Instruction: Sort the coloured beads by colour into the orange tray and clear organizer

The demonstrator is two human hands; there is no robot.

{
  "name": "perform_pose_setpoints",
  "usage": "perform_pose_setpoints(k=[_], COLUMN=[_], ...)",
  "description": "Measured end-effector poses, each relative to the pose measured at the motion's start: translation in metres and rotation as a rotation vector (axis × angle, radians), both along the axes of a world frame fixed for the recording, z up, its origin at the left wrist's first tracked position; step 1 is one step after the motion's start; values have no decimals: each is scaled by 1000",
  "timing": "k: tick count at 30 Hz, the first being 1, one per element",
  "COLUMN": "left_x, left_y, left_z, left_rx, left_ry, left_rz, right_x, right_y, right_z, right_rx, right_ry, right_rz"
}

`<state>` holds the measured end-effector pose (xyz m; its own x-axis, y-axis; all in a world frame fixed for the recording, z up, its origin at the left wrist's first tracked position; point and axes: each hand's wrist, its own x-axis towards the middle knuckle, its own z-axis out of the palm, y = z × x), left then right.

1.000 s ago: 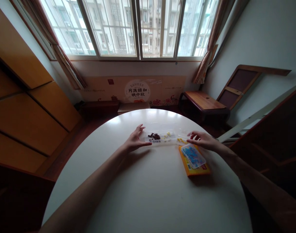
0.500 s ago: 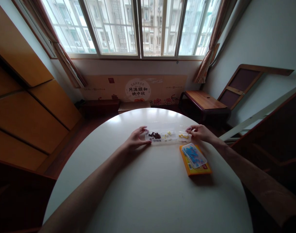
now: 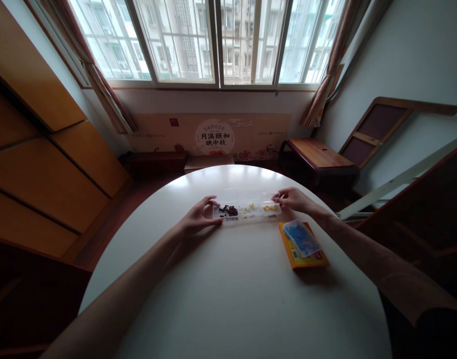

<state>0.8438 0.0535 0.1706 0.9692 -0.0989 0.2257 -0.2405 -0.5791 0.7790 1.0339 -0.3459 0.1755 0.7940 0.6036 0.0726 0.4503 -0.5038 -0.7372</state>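
Observation:
A clear plastic compartment box [image 3: 247, 215] lies near the far side of the white round table, its transparent lid [image 3: 243, 195] standing raised at the back. Small dark brown pieces [image 3: 229, 211] fill the left compartment. Pale and yellow bits [image 3: 251, 206] lie in the middle one, and yellow pieces [image 3: 269, 208] in the right one. My left hand [image 3: 199, 217] grips the box's left end between thumb and fingers. At the right end, my right hand [image 3: 293, 200] is closed with its fingertips on the box's corner by the lid.
On the table [image 3: 228, 289], right of centre, lies an orange-yellow box [image 3: 291, 252] with a clear case of blue pieces [image 3: 302, 239] on top. Beyond the table stand a wooden side table [image 3: 320, 153] and a printed carton panel [image 3: 149, 132] under the window.
Both hands have shifted left together with the compartment box, away from the orange-yellow box. The view has also moved slightly.

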Motion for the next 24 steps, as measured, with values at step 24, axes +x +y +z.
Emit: perform_pose_setpoints(k=[24], left_x=[-52], left_y=[36], left_z=[6], left_rx=[158], left_ry=[-4], left_rz=[140], right_x=[-115], right_y=[-65], right_z=[51], right_rx=[-62], right_ry=[-345], right_rz=[266])
